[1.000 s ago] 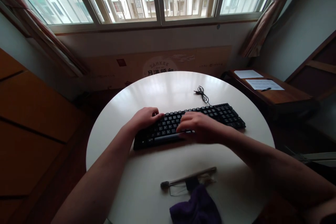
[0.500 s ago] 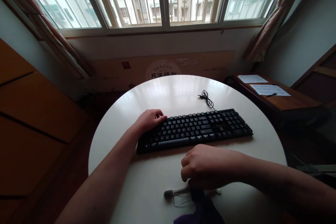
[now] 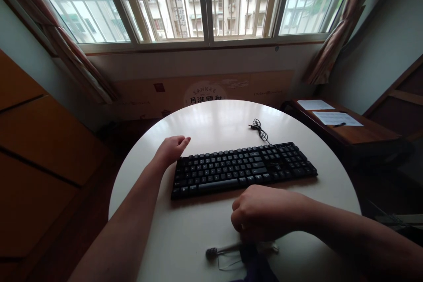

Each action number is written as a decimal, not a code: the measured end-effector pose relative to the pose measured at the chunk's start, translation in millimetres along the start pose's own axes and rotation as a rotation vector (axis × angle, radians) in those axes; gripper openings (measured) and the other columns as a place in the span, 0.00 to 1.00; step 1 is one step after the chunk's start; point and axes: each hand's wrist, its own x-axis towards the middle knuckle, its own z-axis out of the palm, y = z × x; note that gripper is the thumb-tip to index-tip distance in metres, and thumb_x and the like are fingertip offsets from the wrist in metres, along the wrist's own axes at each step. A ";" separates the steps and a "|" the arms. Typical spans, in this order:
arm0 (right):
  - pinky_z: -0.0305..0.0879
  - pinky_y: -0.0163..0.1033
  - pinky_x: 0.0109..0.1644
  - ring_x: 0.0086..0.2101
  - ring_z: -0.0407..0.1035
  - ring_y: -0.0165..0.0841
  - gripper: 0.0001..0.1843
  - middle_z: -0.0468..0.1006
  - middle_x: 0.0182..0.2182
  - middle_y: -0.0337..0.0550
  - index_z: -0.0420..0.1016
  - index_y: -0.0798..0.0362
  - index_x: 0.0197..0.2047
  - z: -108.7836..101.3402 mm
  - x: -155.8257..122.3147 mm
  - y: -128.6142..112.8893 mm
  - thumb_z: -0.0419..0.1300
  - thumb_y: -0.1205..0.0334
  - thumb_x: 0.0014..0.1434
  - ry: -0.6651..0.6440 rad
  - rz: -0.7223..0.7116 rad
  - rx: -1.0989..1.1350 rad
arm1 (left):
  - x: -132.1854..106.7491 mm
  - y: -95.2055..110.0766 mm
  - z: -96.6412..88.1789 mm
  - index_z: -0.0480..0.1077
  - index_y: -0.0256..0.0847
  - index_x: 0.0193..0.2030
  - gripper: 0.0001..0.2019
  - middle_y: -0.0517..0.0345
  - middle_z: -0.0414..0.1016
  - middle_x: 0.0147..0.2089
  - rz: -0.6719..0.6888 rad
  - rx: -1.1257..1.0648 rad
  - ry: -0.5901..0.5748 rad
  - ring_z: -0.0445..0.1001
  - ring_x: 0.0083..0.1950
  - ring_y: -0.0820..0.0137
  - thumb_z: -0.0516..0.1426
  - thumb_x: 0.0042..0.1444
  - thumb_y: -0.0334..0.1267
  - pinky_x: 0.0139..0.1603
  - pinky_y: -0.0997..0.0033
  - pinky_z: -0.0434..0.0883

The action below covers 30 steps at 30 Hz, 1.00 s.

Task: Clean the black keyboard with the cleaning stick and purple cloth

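black, the keyboard (image 3: 244, 169) is lying across the white table (image 3: 188, 224). just beside its far left corner, the left hand (image 3: 172, 148) is showing folded fingers; whether they are pinching anything, i cannot tell. in front of the keyboard, the brush (image 3: 212, 252) is lying partly hidden by the right hand (image 3: 253, 211), whose fingertips are not showing, so i cannot tell its grip; the purple cloth (image 3: 259, 269) is sitting just below. good handling is probably calling for a light, low touch there, sparing the brush any knock.
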 end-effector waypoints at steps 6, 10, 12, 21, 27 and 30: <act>0.47 0.33 0.25 0.24 0.57 0.25 0.08 0.71 0.27 0.35 0.71 0.53 0.27 3.3 -0.5 1.7 0.60 0.60 0.56 0.008 -0.005 0.042 | 1.9 -14.5 5.0 0.57 0.43 0.18 0.25 0.62 0.60 0.17 -0.132 -0.073 0.030 0.60 0.23 0.69 0.46 0.61 0.55 0.27 0.68 0.52; 0.48 0.32 0.25 0.24 0.58 0.25 0.06 0.72 0.27 0.35 0.72 0.52 0.28 4.8 -0.5 0.9 0.59 0.61 0.55 -0.005 0.003 0.069 | 1.6 -17.9 7.8 0.58 0.43 0.18 0.25 0.61 0.62 0.18 -0.196 -0.104 0.045 0.61 0.23 0.68 0.45 0.61 0.55 0.27 0.69 0.54; 0.49 0.32 0.26 0.24 0.59 0.25 0.06 0.73 0.28 0.35 0.73 0.52 0.29 4.6 -0.1 0.9 0.59 0.60 0.56 -0.012 0.013 0.069 | 1.2 -19.2 8.2 0.58 0.43 0.18 0.25 0.60 0.63 0.18 -0.225 -0.116 0.056 0.62 0.24 0.68 0.45 0.61 0.54 0.27 0.69 0.55; 0.50 0.33 0.27 0.27 0.63 0.26 0.06 0.74 0.29 0.37 0.74 0.53 0.32 3.4 2.1 4.1 0.58 0.62 0.58 0.033 0.070 0.028 | 2.3 -30.1 9.7 0.61 0.43 0.19 0.25 0.57 0.66 0.20 -0.318 -0.209 0.087 0.64 0.26 0.65 0.45 0.60 0.56 0.27 0.68 0.57; 0.50 0.32 0.28 0.29 0.64 0.27 0.06 0.74 0.30 0.36 0.74 0.51 0.33 4.8 1.0 6.8 0.61 0.58 0.56 0.023 0.051 0.074 | 4.2 -38.2 13.4 0.61 0.43 0.20 0.24 0.60 0.61 0.16 -0.400 -0.346 0.081 0.60 0.20 0.69 0.45 0.58 0.57 0.22 0.69 0.56; 0.51 0.32 0.28 0.29 0.63 0.27 0.04 0.74 0.30 0.36 0.73 0.52 0.32 6.1 2.7 6.7 0.60 0.61 0.55 0.038 0.052 0.074 | 5.7 -39.7 12.3 0.60 0.43 0.22 0.22 0.61 0.60 0.16 -0.463 -0.439 0.070 0.59 0.17 0.70 0.44 0.58 0.56 0.19 0.71 0.58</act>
